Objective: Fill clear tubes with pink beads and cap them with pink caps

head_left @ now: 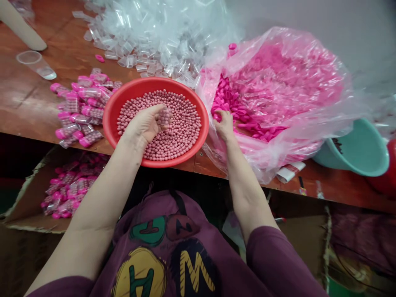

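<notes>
A red bowl (202, 136) full of small round pink beads (179, 132) stands on the table. Over the beads, my left hand (147, 123) is closed on a small clear container that shows beads inside. To the right of the bowl, my right hand (225, 123) reaches into the mouth of a clear plastic bag (278, 90) of bright pink caps (227, 97). Its fingers are bent together at a pink cap. Bead-filled containers with pink caps (83, 107) lie in a pile left of the bowl.
Many clear empty containers (148, 41) are heaped behind the bowl. A clear cup (36, 64) lies at the left. Below the table edge, a cardboard box (27, 206) holds more capped containers. A teal bowl (368, 148) is at the right.
</notes>
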Demonstrator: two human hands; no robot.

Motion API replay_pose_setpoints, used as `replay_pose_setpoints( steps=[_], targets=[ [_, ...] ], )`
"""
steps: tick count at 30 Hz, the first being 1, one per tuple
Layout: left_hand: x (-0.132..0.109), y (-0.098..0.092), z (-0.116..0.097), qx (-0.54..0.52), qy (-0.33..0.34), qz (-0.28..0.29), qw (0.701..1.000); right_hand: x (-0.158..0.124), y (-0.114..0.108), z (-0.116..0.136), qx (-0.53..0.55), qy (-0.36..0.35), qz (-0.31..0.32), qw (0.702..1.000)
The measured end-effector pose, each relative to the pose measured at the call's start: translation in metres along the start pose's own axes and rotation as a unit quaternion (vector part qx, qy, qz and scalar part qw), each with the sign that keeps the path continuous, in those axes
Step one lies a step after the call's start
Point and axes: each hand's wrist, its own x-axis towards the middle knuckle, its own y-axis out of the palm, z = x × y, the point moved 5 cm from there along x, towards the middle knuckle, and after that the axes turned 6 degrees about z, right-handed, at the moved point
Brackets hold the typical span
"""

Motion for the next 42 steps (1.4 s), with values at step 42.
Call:
replay_pose_setpoints(
  steps=[42],
  targets=[
    [-0.002, -0.005, -0.008, -0.045, 0.108, 0.028, 0.993, -0.062, -0.015, 0.208, 0.193, -0.418, -0.009, 0.887]
  ],
)
